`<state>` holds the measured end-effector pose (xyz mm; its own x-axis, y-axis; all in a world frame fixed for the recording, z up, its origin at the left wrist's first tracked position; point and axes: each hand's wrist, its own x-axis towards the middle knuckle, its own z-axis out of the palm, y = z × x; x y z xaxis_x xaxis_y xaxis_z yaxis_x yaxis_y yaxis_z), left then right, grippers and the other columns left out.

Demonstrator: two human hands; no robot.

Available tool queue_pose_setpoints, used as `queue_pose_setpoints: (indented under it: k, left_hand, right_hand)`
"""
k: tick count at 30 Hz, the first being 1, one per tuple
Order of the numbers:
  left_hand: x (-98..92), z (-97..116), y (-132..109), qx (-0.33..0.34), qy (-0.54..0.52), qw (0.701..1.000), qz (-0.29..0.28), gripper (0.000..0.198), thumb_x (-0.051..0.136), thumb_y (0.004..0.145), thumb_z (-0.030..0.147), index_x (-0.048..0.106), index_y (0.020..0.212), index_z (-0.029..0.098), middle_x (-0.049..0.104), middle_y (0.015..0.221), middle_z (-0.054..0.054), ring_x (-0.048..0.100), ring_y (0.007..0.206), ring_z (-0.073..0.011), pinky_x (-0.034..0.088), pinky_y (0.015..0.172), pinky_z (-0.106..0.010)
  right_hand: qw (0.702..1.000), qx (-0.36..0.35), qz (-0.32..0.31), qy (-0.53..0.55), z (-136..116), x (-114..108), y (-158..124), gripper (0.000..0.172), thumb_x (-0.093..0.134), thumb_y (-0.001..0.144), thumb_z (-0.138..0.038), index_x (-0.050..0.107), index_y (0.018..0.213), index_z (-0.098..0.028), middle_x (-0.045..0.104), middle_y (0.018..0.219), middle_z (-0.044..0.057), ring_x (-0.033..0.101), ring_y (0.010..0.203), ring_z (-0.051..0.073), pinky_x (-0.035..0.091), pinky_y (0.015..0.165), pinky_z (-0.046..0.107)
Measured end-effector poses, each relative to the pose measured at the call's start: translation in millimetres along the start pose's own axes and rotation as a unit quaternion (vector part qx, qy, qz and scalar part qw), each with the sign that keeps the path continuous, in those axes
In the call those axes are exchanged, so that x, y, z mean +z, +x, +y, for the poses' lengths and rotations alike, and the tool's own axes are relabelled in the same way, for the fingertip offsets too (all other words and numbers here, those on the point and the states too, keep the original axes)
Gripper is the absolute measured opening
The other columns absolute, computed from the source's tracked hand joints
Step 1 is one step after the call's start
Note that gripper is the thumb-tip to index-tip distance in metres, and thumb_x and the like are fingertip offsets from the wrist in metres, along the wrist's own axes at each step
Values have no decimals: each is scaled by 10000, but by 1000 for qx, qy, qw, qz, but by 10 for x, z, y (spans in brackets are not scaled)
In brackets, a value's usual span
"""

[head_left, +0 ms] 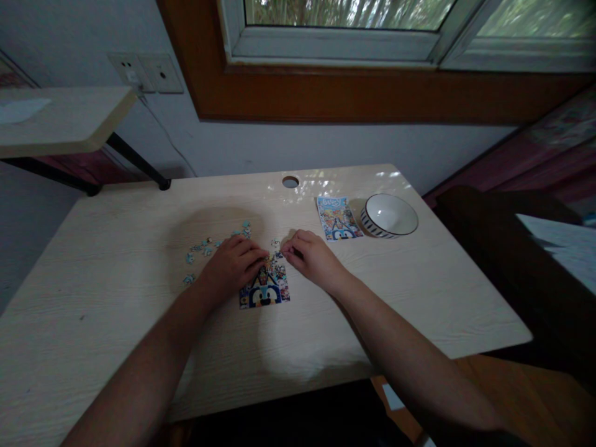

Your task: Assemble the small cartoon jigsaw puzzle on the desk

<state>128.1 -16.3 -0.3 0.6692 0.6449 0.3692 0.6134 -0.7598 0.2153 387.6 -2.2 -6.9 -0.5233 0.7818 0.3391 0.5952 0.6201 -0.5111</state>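
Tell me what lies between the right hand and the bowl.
In the head view, a printed picture card lies between the right hand and the bowl, close to the bowl.

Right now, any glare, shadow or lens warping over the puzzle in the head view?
Head view: dim overall; glare from the window on the far table; soft shadow beyond the left hand, over the loose pieces; puzzle itself sharp, glare-free; wide lens bows the table edges.

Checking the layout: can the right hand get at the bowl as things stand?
Probably yes: the bowl sits just beyond the right hand, with only a flat printed card lying on the table between them.
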Motion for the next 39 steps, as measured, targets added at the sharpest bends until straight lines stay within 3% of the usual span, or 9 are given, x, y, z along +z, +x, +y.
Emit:
queue_pose_setpoints:
  k: [10, 14, 20, 33, 39]
  left_hand:
    - [1, 1, 2, -3, -8, 1000, 0, 180, 628, 1023, 257, 753, 1134, 189, 730, 1086, -92, 602, 1008, -254, 495, 958, -453]
    - [0, -1, 0, 1, -9, 1000, -3, 181, 625, 1026, 252, 751, 1137, 187, 727, 1084, -87, 602, 1005, -250, 491, 966, -452]
    - [-13, 14, 5, 4, 0, 1000, 1, 175, 628, 1027, 255, 750, 1129, 182, 726, 1079, -87, 593, 1003, -250, 490, 951, -443]
    - [-7, -8, -9, 3, -9, 1000, -4, 168, 628, 1022, 244, 749, 1134, 209, 722, 1083, -80, 595, 1007, -247, 492, 952, -437]
    - [12, -21, -22, 4, -6, 1000, -8, 178, 629, 1022, 242, 742, 1150, 194, 720, 1107, -88, 591, 1027, -252, 493, 976, -450]
  right_hand:
    - [1000, 9, -1, -5, 5, 27, -26, 188, 713, 963, -234, 718, 1150, -232, 659, 955, 57, 606, 902, 225, 454, 829, 363]
    - [1000, 6, -6, -10, -2, 30, -38, 178, 731, 963, -271, 735, 1139, -245, 660, 979, 58, 603, 914, 224, 450, 834, 365]
    - [1000, 3, -4, -2, -12, 12, -39, 176, 725, 949, -209, 748, 1122, -235, 672, 991, 62, 610, 940, 229, 466, 839, 366]
    - [998, -19, 4, 59, 26, 12, -44, 362, 569, 959, -52, 745, 1190, -267, 710, 1090, 70, 642, 1037, 230, 511, 940, 420]
    - [998, 1, 0, 61, -5, -29, -45, 316, 699, 905, -116, 721, 1201, -225, 678, 1083, 85, 633, 999, 240, 523, 911, 418]
